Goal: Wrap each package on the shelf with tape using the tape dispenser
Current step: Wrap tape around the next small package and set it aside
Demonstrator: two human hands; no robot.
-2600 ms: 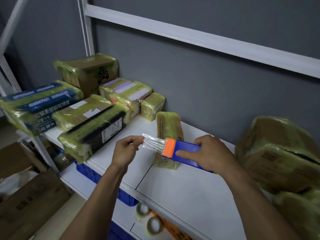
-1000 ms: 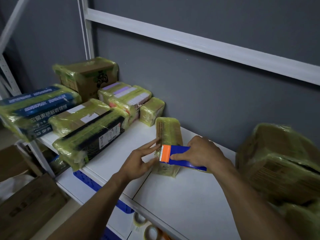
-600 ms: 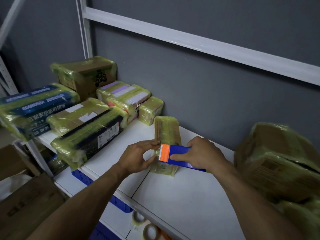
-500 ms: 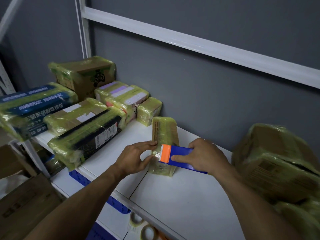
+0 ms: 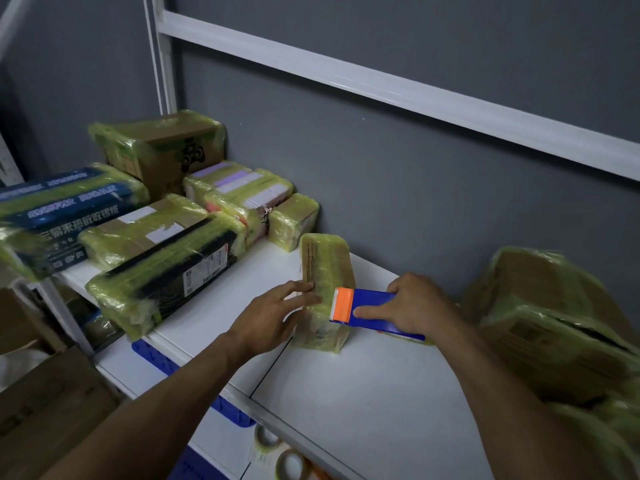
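Note:
A narrow cardboard package (image 5: 327, 268) wrapped in yellowish tape lies lengthwise on the white shelf (image 5: 363, 393), in the middle of the view. My right hand (image 5: 412, 308) grips a blue tape dispenser (image 5: 375, 313) with an orange head, held against the package's near right side. My left hand (image 5: 277, 315) lies with straight fingers pressed on the package's left edge, right beside the dispenser's head. The package's near end shows below both hands.
Several taped packages (image 5: 162, 271) crowd the shelf's left and back, among them a long blue box (image 5: 59, 209). Large wrapped boxes (image 5: 554, 327) stand at the right. Tape rolls (image 5: 291, 462) and a blue crate (image 5: 162, 358) sit on the lower shelf. Cardboard boxes (image 5: 45, 410) stand at the floor's left.
The stretch of tape pulled between my hands has been laid onto the narrow package. My left hand moved right onto the package and flattened its fingers on it; the dispenser now sits against the package.

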